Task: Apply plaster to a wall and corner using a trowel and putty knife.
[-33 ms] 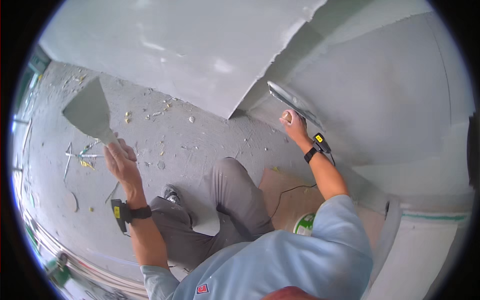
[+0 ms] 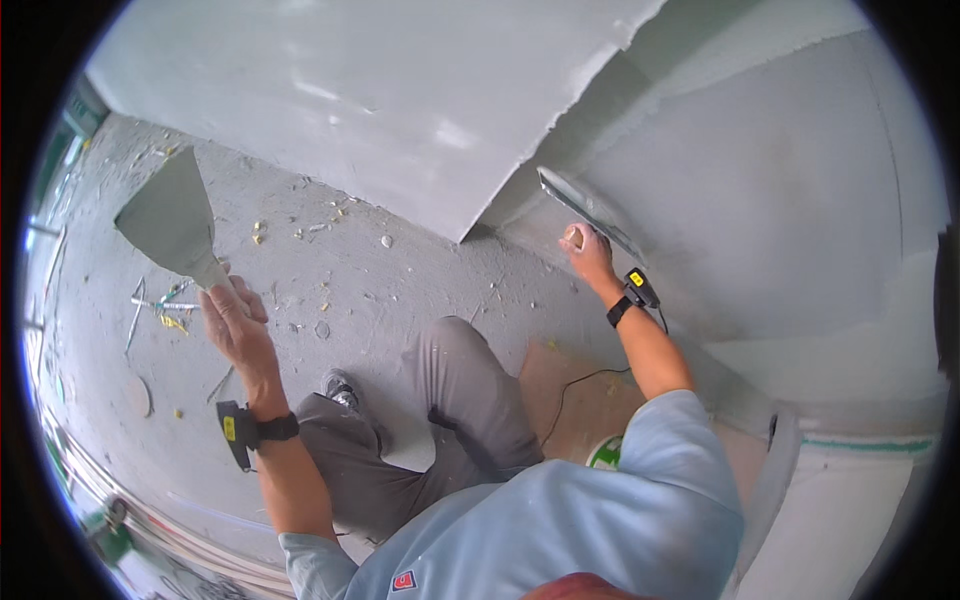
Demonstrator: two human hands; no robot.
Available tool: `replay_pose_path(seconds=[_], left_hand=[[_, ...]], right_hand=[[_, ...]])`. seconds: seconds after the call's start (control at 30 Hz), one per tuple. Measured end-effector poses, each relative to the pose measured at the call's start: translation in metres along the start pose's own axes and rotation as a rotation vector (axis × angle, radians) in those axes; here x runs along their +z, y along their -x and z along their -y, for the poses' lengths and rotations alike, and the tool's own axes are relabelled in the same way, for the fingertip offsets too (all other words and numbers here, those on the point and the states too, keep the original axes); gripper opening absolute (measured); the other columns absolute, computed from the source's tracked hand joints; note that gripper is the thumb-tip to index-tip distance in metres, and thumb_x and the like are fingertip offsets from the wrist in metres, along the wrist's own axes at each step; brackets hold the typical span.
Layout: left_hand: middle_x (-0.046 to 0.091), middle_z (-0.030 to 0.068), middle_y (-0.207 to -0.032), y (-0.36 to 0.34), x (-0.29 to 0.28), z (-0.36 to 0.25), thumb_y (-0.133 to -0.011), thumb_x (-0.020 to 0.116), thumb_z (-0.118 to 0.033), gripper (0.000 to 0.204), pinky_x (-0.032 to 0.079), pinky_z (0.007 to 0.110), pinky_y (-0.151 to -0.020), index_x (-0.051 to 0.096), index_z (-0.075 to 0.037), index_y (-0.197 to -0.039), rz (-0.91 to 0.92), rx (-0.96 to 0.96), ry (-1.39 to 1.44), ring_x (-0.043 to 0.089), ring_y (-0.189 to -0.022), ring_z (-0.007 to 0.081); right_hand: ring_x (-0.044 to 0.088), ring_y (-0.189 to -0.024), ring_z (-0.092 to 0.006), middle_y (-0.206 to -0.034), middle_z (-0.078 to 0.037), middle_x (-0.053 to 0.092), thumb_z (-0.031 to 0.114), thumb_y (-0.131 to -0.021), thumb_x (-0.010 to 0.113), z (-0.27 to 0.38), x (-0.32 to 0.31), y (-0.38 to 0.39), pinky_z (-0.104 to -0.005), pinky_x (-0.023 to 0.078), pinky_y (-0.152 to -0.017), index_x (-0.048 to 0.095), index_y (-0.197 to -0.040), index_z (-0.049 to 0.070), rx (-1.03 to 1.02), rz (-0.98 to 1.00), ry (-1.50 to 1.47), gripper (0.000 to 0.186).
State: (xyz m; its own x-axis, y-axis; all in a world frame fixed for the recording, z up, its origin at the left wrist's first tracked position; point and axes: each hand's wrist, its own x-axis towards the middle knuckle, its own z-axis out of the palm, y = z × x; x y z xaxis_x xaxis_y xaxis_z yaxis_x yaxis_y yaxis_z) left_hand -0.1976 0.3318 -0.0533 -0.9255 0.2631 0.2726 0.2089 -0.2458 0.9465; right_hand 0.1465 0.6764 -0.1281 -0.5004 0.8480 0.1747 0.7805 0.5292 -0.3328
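Observation:
My left hand [image 2: 240,322] is closed round the handle of a broad putty knife [image 2: 172,222]. Its wide, grey-coated blade points up and away over the floor, apart from any wall. In my right hand [image 2: 594,262] is the brown handle of a long flat trowel [image 2: 588,212]. The trowel lies along the low part of the grey wall [image 2: 740,190] at the right, close beside the inner corner; whether its whole blade touches the surface I cannot tell. Darker, damp-looking plaster covers much of that wall, with a paler band around it.
A pale wall block [image 2: 380,90] juts out ahead, its sharp corner ending near the trowel. Debris and scraps [image 2: 258,235] litter the concrete floor [image 2: 300,270]. A green-and-white bucket [image 2: 606,452] stands by my right side on brown sheeting [image 2: 570,390]. Long pipes or strips [image 2: 180,535] lie at lower left.
The putty knife in my left hand has shifted slightly left. My right hand and the trowel look almost unmoved, and the view has tilted a little.

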Motion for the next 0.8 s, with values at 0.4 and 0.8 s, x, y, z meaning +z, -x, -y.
replay_pose_path(seconds=[0.4,0.8], left_hand=[[0.04,-0.0012,-0.068,0.051,-0.064,-0.054,-0.095,0.031,-0.034,0.041,0.026,0.017,-0.04,0.045,0.002,-0.109,-0.2,0.116,0.023,0.036,-0.049,0.0038],[0.04,-0.0001,-0.065,0.036,-0.048,-0.027,-0.095,0.03,-0.033,0.042,0.026,0.019,-0.04,0.047,0.004,-0.106,-0.11,0.178,-0.074,0.035,-0.048,0.0045]], right_hand=[[0.058,-0.088,-0.0328,-0.091,-0.018,0.061,0.033,-0.071,0.066,0.015,-0.01,-0.039,-0.0398,0.044,-0.075,0.058,-0.095,0.003,-0.058,0.122,-0.003,0.039],[0.059,-0.084,-0.0291,-0.089,-0.016,0.062,0.031,-0.072,0.067,0.016,-0.031,-0.054,-0.0368,0.045,-0.074,0.059,-0.093,0.001,-0.004,0.14,-0.12,0.038]])
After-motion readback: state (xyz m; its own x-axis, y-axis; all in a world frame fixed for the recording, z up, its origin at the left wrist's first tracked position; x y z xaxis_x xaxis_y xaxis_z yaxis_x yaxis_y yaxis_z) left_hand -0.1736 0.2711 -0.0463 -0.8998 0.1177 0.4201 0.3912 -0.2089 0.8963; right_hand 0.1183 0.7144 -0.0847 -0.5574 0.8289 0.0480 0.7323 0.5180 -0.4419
